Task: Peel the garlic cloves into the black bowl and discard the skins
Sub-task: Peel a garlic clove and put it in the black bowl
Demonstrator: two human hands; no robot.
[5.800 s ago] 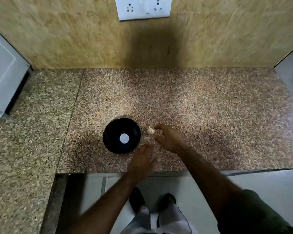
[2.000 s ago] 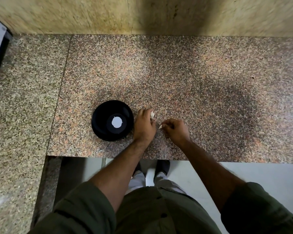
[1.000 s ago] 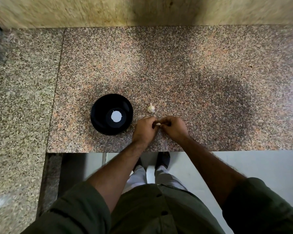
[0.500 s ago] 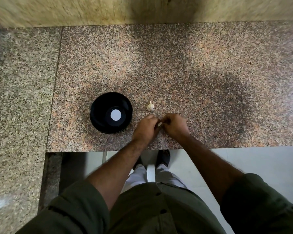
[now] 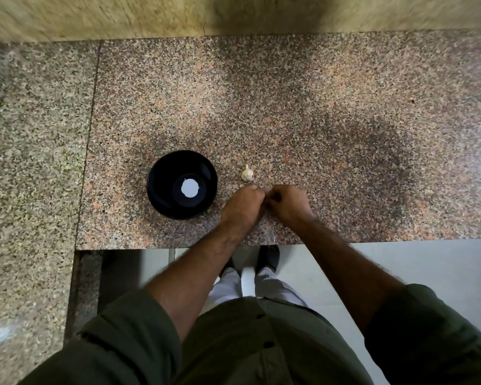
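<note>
Left hand (image 5: 243, 204) and right hand (image 5: 288, 202) meet beside garlic (image 5: 247, 173).

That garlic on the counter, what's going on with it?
A person stands at a granite counter with both hands together near its front edge. The left hand and right hand have curled fingers that meet over something small, probably a clove being peeled, though it is hidden. The garlic bulb sits untouched on the counter just beyond the hands. The black bowl beside it holds no garlic that I can see; the white spot inside looks like a reflected light.
</note>
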